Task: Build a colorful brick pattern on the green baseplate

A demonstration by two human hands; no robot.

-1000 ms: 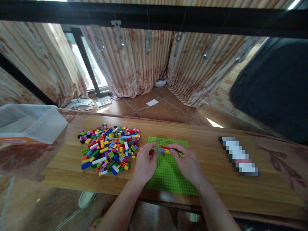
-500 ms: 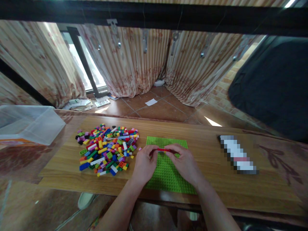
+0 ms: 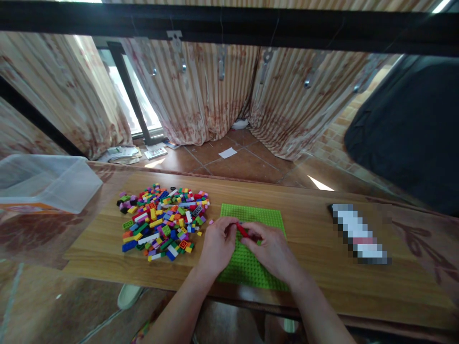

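A: Here we go, both your hands are in close, fingertips nearly meeting! Your left hand (image 3: 217,243) pinches one end of the red piece (image 3: 242,230), and your right hand (image 3: 270,248) grips the other.

B: And you've got it on a slant, its far end toward your left fingers, its near end toward your right. It's right between your hands, over the green board (image 3: 247,270). Touching the studs or just above them? I can't tell from up here.

A: So how far along are you? I'd call it early. The red piece is in your fingers, and whether anything is joined beneath it, your grip hides that.

B: Plenty is unused, too! Look left of your left hand: the heap (image 3: 165,224) lies loose on the table (image 3: 311,220), all colours mixed, with a pink piece (image 3: 211,221) strayed just beside your knuckles.

A: Farther left, beyond the heap, there's your clear tub (image 3: 68,181). And well right of your right hand, a blurred item (image 3: 360,234), too masked to name.
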